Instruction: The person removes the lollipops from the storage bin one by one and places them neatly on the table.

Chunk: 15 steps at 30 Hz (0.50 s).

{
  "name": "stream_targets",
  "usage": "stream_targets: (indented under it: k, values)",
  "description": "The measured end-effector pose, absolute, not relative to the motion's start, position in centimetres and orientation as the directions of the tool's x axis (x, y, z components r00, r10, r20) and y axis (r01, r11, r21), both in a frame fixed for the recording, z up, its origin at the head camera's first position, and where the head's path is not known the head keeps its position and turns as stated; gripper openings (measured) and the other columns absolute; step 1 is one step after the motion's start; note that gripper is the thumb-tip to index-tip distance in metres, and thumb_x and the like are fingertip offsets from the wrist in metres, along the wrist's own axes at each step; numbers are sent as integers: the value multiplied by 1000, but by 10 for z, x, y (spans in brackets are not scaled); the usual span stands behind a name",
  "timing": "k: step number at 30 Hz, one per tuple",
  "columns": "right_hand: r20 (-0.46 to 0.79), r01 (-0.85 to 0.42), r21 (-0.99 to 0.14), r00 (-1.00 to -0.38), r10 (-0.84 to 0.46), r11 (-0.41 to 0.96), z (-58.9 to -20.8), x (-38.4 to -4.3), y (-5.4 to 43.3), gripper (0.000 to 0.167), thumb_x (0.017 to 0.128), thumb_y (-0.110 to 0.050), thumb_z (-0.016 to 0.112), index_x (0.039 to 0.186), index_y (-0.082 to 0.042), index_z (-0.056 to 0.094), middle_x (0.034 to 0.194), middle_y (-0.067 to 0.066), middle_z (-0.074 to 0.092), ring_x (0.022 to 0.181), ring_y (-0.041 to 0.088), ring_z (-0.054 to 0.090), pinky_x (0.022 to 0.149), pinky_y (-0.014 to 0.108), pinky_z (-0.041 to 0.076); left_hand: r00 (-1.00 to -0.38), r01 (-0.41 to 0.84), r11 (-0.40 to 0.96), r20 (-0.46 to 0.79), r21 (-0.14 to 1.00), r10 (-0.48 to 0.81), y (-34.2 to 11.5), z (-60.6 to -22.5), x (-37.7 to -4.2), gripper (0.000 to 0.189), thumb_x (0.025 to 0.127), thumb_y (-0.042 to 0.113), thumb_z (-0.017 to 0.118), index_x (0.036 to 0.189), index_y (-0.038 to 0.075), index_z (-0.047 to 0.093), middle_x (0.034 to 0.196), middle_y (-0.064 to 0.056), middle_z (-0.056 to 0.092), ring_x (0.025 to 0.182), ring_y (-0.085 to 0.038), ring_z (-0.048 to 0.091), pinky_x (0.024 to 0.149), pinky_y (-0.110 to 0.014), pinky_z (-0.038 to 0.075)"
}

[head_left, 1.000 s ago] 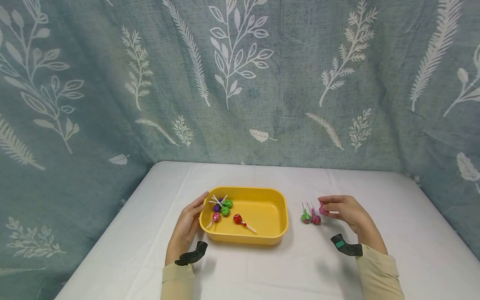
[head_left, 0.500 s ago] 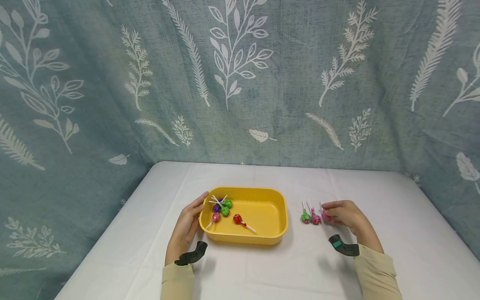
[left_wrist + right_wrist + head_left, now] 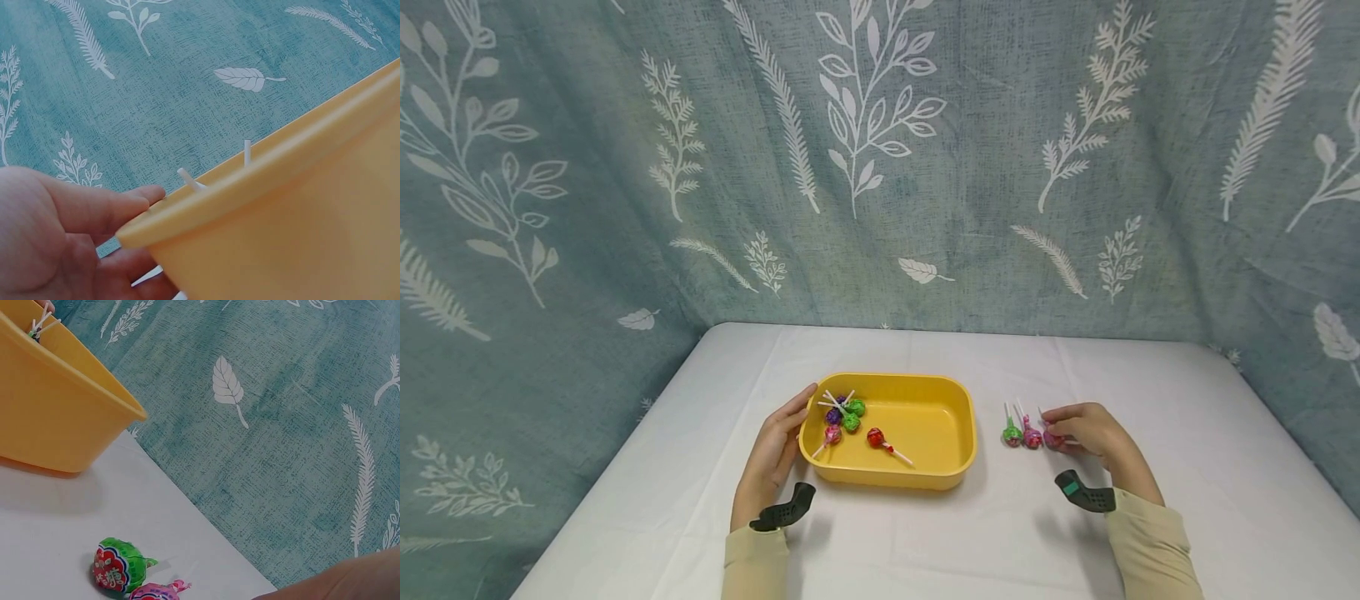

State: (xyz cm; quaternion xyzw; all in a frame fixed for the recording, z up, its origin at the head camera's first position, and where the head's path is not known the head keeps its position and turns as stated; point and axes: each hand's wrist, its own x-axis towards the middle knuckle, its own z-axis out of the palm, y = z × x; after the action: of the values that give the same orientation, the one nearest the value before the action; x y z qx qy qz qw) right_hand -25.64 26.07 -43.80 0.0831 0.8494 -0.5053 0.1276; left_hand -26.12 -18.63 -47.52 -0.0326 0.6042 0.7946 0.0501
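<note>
My left hand (image 3: 775, 450) holds the left end of a yellow tray (image 3: 887, 479). In the left wrist view, its fingers meet the tray's rim and outer wall. Inside the tray, purple lollipops (image 3: 833, 416), green lollipops (image 3: 852, 422) and a pink lollipop (image 3: 832, 434) cluster at the left; a red lollipop (image 3: 876, 437) lies apart from them. Right of the tray, my right hand (image 3: 1093, 433) pinches a pink lollipop (image 3: 1052, 439) at table level. Beside it lie another pink lollipop (image 3: 1033, 438) and a green lollipop (image 3: 1012, 436), sticks pointing away from me.
A white cloth (image 3: 925, 550) covers the table. Behind it and along the sides hangs a blue-green curtain (image 3: 970, 208) with white leaf prints. Each wrist carries a black camera mount (image 3: 786, 508).
My right hand has lowered the pink lollipop beside the other two and moved slightly nearer me. The left hand and the tray have stayed in place.
</note>
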Motion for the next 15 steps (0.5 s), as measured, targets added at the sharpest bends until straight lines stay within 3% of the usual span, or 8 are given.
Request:
stream_targets:
  k: [15]
  values:
    - [-298,262,-834,-955,2,486,-439,-256,259,36,92,-4,57,121,16,56,101,18,65,81,18,62,74,35,56,-995,-104,-268,-100,958,30,-185,-476,-260,41,101,8,41,140,13,53,148,0,42,135,-18,38,102,-24,39]
